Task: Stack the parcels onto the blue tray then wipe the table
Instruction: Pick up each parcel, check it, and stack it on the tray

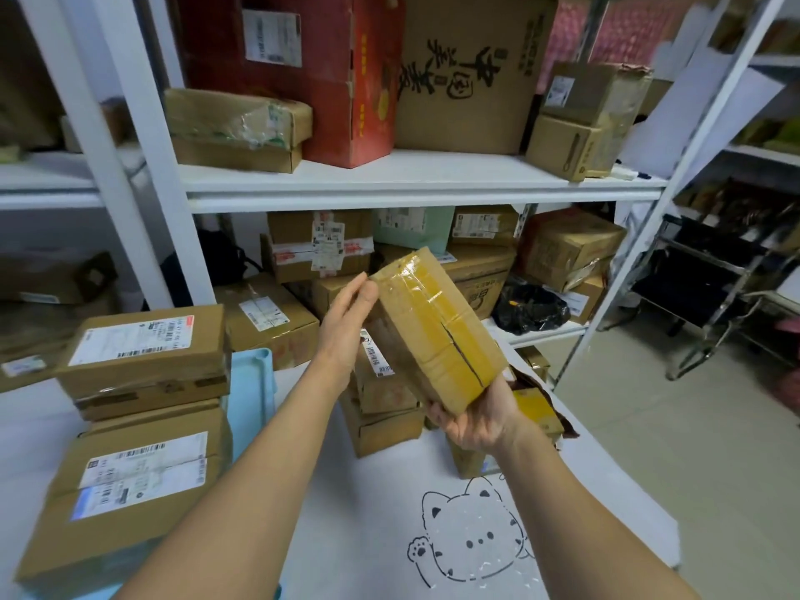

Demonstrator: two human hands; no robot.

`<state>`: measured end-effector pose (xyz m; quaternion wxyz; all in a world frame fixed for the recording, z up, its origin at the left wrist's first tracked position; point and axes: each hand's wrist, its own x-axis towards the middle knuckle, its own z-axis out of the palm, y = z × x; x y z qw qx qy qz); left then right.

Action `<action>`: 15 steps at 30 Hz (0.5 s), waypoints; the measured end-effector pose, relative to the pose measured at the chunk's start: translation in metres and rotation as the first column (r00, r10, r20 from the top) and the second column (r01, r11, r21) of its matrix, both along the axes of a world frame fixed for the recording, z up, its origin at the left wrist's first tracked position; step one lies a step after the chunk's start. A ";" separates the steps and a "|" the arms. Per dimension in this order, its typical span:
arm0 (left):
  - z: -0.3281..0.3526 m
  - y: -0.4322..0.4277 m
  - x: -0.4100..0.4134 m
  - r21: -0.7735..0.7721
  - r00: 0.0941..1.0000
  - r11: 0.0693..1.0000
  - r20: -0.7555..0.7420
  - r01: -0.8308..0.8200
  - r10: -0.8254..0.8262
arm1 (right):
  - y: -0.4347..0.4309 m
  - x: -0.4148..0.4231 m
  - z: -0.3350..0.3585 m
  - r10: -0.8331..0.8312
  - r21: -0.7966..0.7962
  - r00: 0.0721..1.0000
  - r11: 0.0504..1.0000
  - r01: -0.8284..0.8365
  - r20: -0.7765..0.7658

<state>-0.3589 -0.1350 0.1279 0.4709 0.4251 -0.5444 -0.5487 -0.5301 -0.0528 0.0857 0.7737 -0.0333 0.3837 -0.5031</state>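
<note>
A brown parcel (437, 326) sealed with yellow tape is held up in the air over the table, tilted. My right hand (476, 422) grips its lower end from beneath. My left hand (346, 322) lies flat against its upper left side, fingers straight. The blue tray (253, 383) sits at the left of the table with two stacked labelled parcels, an upper one (143, 361) and a lower one (130, 487), on it. More parcels (381, 409) stand in a pile on the table behind the held one.
The table (368, 513) has a white cloth with a cat drawing (472, 534). Behind it stands a white shelf rack (411, 184) packed with cardboard boxes. A black bag (530, 309) lies on the lower shelf. Open floor and a metal cart (714, 288) are at the right.
</note>
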 end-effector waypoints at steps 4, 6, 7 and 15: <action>0.003 0.003 0.011 -0.051 0.996 0.997 0.075 -0.051 0.055 | 0.004 0.007 0.011 0.046 0.052 0.983 0.998 -0.037 -0.176; 0.005 0.001 0.018 -0.053 0.983 0.993 0.143 -0.107 0.114 | 0.002 0.007 0.008 0.130 0.113 0.914 0.989 -0.093 -0.384; 0.006 0.001 0.021 -0.055 0.969 0.989 0.200 -0.134 0.143 | 0.002 0.008 0.007 0.157 0.151 0.869 0.984 -0.096 -0.469; 0.006 0.006 0.029 -0.048 0.874 0.982 0.449 -0.183 0.185 | 0.003 0.021 0.012 -0.100 0.105 0.885 0.981 0.165 -0.455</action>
